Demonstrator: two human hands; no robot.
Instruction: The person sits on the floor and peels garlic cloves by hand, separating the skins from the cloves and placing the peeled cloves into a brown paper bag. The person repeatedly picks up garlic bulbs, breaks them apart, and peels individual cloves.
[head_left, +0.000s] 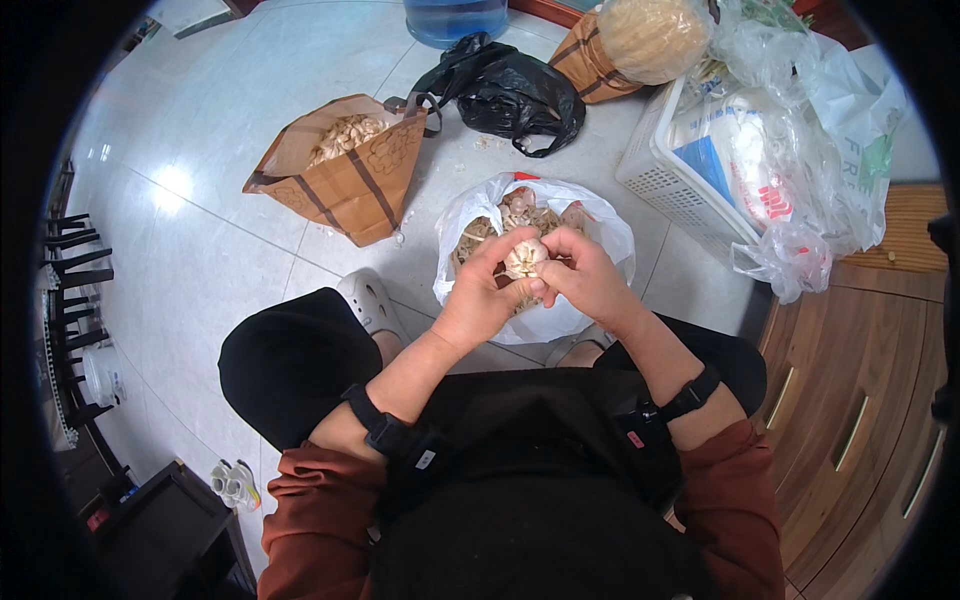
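A pale garlic bulb (526, 258) is held between my two hands, its cloves facing up. My left hand (487, 281) grips it from the left with thumb and forefinger. From the right, my right hand (589, 274) has its thumb and fingers on the bulb. Below them, on the floor between my feet, stands an open white plastic bag (615, 221) with dry garlic skins and stalks inside. Farther off to the left, a brown patterned bag (349, 191) stands open with many loose garlic cloves (349, 139) in it.
A black plastic bag (517, 97) lies on the tiled floor beyond the white one. At the right are a white plastic basket (675, 184) full of bags and a wooden drawer cabinet (847, 360). A blue water bottle (455, 21) stands at the top. Shoes (236, 485) lie at lower left.
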